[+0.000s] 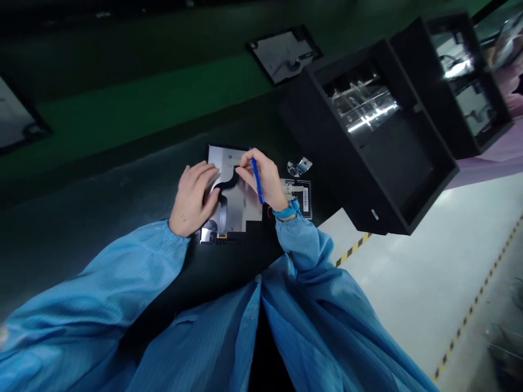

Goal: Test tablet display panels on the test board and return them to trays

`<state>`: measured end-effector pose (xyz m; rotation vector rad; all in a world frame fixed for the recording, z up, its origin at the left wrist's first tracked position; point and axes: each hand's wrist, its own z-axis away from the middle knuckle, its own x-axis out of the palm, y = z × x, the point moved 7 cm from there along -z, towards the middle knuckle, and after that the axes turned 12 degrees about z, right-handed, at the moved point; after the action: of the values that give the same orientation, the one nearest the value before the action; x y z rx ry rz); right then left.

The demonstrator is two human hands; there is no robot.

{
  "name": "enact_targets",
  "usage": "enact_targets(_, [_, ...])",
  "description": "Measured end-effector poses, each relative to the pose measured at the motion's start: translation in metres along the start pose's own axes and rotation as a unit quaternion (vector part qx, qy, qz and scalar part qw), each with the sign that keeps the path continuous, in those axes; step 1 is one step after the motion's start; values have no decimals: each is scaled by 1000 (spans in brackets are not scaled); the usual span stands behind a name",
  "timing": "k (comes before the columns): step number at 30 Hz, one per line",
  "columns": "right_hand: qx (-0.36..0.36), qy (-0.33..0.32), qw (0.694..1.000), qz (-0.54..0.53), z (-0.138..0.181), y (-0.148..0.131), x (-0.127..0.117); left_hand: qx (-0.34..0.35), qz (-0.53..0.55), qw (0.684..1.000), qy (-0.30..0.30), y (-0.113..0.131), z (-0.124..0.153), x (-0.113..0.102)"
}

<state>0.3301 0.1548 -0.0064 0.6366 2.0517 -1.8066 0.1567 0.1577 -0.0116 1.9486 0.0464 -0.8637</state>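
A silver rectangular panel (237,204) lies flat on the dark work table (102,218), with a black ribbon cable (224,188) curving across it. My left hand (192,198) rests flat on the panel's left side, fingers stretched out over the cable. My right hand (265,179) is closed on a blue pen-like tool (256,179), its fingertips pinched down on the cable near the panel's upper middle. Both arms wear blue sleeves.
A small board with a label (300,195) and a shiny metal clip (299,166) lie right of the panel. Black open-fronted bins (388,179) stand at the right. Another panel (286,54) lies on the green belt behind. The floor has striped tape (351,250).
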Motion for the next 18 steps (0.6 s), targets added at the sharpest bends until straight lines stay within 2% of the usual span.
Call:
enact_targets(2, [-41,5,998,-48,8,-13,-8,-39,67,997,24,2,-11,-12])
enact_targets(4, [-77,12,994,-80,17,-26,-18,-96,189,976,-49,4,-24,-7])
enact_targets(6, [-94,17,990,-100,25,-34,-25,-155,309,928,-141,7,-32,8])
enact_targets(7, [-99,16,989,-111,29,-36,-28,-181,352,903,-168,10,-34,14])
enact_targets(8, [-103,14,987,-119,34,-37,-31,-201,381,885,-179,12,-35,19])
enact_targets(10, [-107,24,989,-100,43,-33,-41,-221,407,868,-179,17,-36,26])
enact_targets(12, [-95,62,993,-15,54,-19,-57,-221,391,877,-170,25,-34,31])
enact_targets(14, [-63,100,986,114,65,5,-73,-203,340,906,-152,33,-32,33])
enact_targets(16, [-41,103,971,210,76,29,-80,-164,280,935,-141,41,-32,37])
enact_targets(18, [-35,82,963,252,86,46,-77,-108,219,959,-144,49,-32,45])
